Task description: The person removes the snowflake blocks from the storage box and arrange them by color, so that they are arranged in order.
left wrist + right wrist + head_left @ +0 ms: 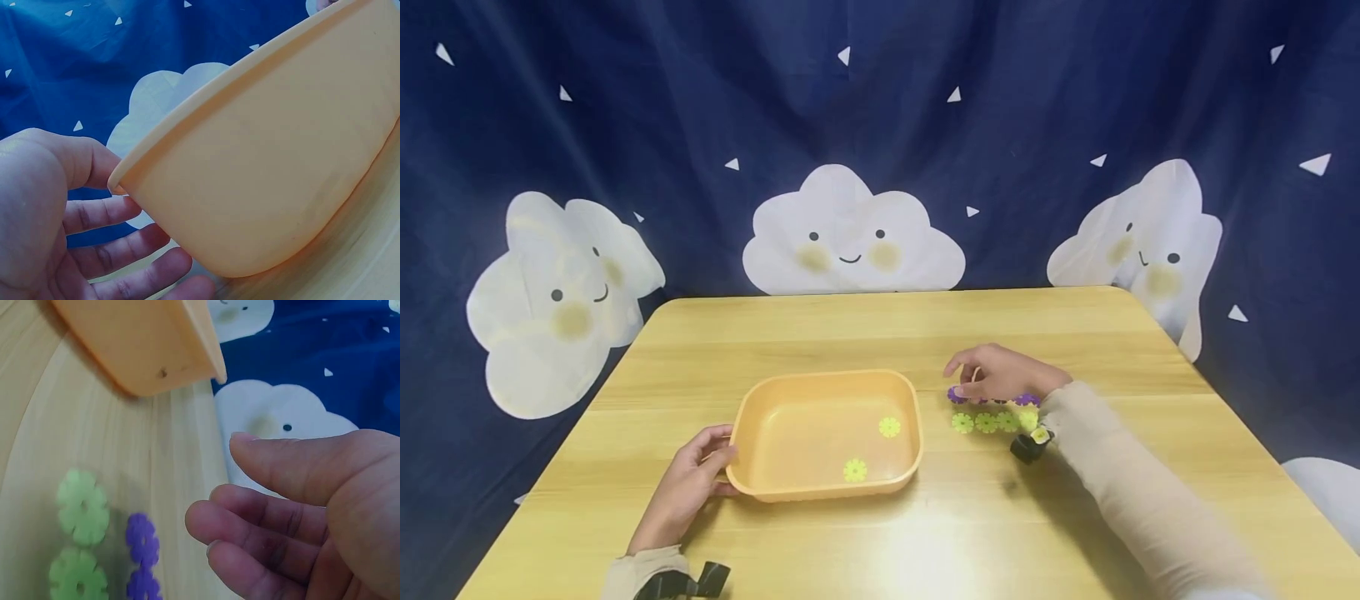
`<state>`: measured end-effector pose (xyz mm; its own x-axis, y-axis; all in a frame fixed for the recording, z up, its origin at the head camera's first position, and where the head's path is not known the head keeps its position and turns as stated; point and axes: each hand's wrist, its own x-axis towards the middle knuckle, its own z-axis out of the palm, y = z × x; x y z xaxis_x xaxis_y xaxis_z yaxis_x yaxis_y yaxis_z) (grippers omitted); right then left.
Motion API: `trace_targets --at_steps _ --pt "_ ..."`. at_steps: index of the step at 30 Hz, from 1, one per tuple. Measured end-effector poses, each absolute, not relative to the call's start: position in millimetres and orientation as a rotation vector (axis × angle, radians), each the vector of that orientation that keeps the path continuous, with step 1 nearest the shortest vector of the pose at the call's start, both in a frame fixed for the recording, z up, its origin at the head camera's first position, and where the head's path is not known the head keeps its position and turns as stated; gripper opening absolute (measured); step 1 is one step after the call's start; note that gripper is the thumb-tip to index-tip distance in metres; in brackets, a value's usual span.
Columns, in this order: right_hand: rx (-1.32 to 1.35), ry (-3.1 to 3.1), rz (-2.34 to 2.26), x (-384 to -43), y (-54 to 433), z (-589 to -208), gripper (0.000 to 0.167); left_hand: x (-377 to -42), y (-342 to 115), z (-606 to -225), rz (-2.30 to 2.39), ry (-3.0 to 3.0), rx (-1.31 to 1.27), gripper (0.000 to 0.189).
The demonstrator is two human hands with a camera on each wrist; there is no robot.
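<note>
An orange plastic basin (805, 437) stands on the table with two yellow-green flower-shaped pieces (854, 471) inside. At its left end my left hand (688, 477) holds the rim, thumb on top and fingers against the outer wall (250, 169). My right hand (1006, 372) is over a row of purple flower-shaped pieces (955, 395), partly hiding them. Between its thumb and loosely bent fingers (250, 531) there is nothing in the right wrist view. A row of yellow-green flower-shaped pieces (985, 422) lies nearer the front, beside purple ones (142, 539).
The wooden table (820, 550) has rounded far corners. A dark blue curtain (880, 100) with smiling white clouds hangs behind it. Each wrist wears a black strap (1030, 448). Glare falls on the table's front middle.
</note>
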<state>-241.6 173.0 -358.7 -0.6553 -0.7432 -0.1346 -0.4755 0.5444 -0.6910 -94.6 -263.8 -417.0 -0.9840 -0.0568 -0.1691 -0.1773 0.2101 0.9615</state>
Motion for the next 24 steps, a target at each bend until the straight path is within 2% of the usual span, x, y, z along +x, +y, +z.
trace_targets --at_steps 6,24 --pt "-1.094 2.392 -0.864 -243.5 155.1 -352.2 0.027 -93.3 -264.3 -417.8 1.909 2.369 -0.213 0.038" --pt "-1.153 2.378 -0.819 -240.6 110.5 -337.2 0.029 -92.7 -265.1 -417.2 1.896 2.38 -0.197 0.039"
